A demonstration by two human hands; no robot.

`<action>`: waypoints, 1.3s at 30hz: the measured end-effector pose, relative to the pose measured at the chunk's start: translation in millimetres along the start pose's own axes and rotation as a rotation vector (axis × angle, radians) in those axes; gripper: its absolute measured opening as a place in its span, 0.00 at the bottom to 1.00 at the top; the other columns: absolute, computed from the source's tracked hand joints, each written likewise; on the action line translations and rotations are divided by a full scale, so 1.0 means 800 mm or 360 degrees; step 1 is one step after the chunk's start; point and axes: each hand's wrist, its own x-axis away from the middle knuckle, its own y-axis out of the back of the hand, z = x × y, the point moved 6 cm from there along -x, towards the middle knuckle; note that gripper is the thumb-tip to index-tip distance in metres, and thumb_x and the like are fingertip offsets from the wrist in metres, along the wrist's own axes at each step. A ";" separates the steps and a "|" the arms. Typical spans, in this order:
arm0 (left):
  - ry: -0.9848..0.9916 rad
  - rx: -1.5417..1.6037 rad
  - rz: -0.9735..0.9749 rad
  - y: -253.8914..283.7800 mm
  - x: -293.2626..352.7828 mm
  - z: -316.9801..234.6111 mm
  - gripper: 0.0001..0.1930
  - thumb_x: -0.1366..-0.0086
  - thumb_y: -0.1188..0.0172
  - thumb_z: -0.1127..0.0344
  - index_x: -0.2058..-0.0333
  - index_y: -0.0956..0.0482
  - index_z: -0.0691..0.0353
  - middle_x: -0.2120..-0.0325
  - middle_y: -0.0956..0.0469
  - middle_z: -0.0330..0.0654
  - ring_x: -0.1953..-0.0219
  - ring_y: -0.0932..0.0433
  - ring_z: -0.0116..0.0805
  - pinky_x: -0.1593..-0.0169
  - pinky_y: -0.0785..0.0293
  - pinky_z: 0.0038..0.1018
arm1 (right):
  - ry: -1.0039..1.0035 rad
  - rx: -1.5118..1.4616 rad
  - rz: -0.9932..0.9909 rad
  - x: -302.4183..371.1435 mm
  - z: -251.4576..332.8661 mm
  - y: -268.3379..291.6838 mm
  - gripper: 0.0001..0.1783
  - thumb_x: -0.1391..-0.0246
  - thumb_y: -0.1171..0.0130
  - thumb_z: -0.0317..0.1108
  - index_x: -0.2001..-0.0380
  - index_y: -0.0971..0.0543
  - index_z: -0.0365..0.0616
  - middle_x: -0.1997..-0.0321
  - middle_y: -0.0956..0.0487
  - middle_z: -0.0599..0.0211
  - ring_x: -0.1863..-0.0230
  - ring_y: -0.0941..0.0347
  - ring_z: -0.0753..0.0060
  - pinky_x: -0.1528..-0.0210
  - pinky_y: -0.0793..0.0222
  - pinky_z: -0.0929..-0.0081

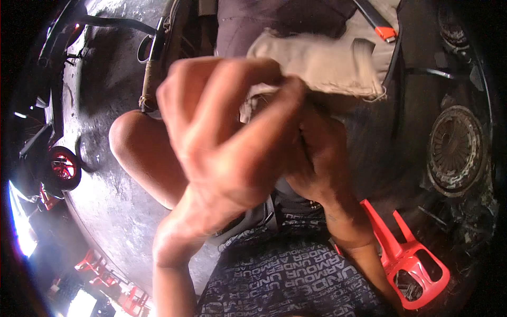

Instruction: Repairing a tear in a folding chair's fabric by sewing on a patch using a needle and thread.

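My left hand (222, 121) is raised close to the camera, blurred, with its fingers curled and thumb and forefinger pinched together. Whatever lies in that pinch is too smeared to make out. Behind and right of it is my right hand (322, 158), closed, its fingertips partly hidden by the left hand. It appears to grip a beige piece of cloth (317, 63) with a frayed edge and loose threads, blurred by motion. Beyond the cloth lies an orange and black utility knife (381, 29), apart from both hands.
Dark padded material (280, 26) lies ahead under the cloth. A cord-wrapped bar (152, 74) stands left of my bent knee (140, 153). At right are a red plastic chair (417, 269) and a round metal clutch-like part (457, 150). A red-rimmed wheel (63, 168) stands far left.
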 end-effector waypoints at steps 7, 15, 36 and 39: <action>-0.0015 0.0284 -0.0066 -0.009 0.029 -0.019 0.23 0.63 0.40 0.63 0.64 0.17 0.65 0.68 0.22 0.37 0.72 0.26 0.32 0.68 0.36 0.29 | 0.0303 0.0722 0.0117 0.020 0.014 -0.009 0.10 0.36 0.55 0.21 0.58 0.24 0.33 0.62 0.20 0.58 0.60 0.19 0.69 0.59 0.23 0.76; 0.0338 0.0299 -0.0054 -0.002 0.046 -0.020 0.18 0.63 0.36 0.69 0.67 0.13 0.60 0.74 0.21 0.40 0.74 0.24 0.32 0.69 0.35 0.28 | 0.0635 0.1229 0.0046 0.066 -0.023 -0.031 0.14 0.33 0.57 0.27 0.48 0.30 0.32 0.53 0.22 0.56 0.53 0.22 0.68 0.50 0.26 0.75; 0.0373 0.0252 -0.0135 -0.001 0.045 0.022 0.16 0.52 0.29 0.77 0.62 0.16 0.63 0.69 0.19 0.42 0.69 0.20 0.36 0.65 0.23 0.28 | -0.0644 -0.0899 -0.0107 0.028 -0.030 -0.014 0.12 0.32 0.53 0.28 0.53 0.24 0.32 0.68 0.26 0.76 0.70 0.35 0.88 0.67 0.39 0.88; 0.0375 0.0208 -0.0087 -0.001 0.043 0.021 0.15 0.53 0.28 0.78 0.64 0.15 0.64 0.69 0.17 0.44 0.69 0.19 0.37 0.64 0.22 0.28 | -0.0690 -0.0779 -0.0078 0.034 -0.043 -0.010 0.12 0.33 0.53 0.26 0.55 0.22 0.32 0.66 0.22 0.70 0.65 0.30 0.83 0.62 0.34 0.84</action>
